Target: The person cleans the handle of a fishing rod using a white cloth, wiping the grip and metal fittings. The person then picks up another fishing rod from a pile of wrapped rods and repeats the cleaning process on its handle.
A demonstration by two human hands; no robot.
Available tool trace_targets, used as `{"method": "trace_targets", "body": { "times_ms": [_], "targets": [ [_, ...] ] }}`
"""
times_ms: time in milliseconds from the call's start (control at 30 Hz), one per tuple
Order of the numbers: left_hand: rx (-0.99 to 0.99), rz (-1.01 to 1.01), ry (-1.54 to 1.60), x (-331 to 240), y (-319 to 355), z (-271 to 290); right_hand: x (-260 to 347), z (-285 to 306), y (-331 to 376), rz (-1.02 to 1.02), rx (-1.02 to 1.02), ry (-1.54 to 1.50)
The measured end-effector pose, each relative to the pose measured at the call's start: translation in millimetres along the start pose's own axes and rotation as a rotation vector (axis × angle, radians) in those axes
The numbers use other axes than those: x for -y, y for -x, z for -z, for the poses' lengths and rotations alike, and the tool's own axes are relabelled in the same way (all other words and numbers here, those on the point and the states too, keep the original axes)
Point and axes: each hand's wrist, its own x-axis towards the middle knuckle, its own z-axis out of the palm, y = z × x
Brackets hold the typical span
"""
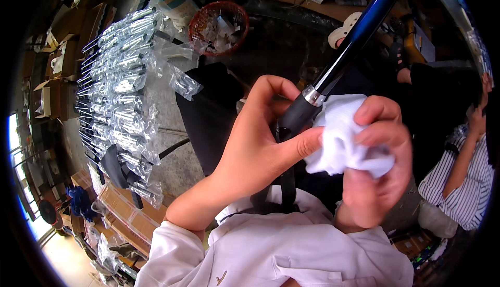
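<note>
A glossy dark blue rod (355, 41) with a silver collar and a black grip (298, 114) slants from the upper right down toward my lap. My left hand (260, 136) is wrapped around the black grip just below the collar, its thumb pointing at the cloth. In my right hand (383, 164) is a crumpled white cloth (338, 141), pinched between fingers and thumb. The cloth lies close beside the collar and the grip; whether it touches them I cannot tell. The lower end of the rod is hidden behind my left hand.
At left, several plastic-wrapped rods (122, 89) lie in a row. A red basket (219, 27) holding scraps stands ahead, and cardboard boxes (127, 209) are at lower left. A co-worker in a striped shirt (461, 183) sits at right, near a white clog (341, 31).
</note>
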Motion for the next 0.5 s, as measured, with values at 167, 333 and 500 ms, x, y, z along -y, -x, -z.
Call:
{"method": "trace_targets", "body": {
  "times_ms": [167, 333, 500],
  "targets": [
    [-0.034, -0.039, 0.005, 2.3, 3.1, -6.5, 4.9, -13.7, 1.9, 0.086, -0.034, 0.422],
    [-0.077, 0.074, 0.084, -12.5, 9.1, 1.0, -5.1, -6.8, 6.1, 0.005, -0.069, 0.401],
    [-0.125, 0.022, 0.076, -26.2, 9.5, 5.0, -36.8, -0.9, 21.1, -0.186, -0.257, 0.111]
  ]
}}
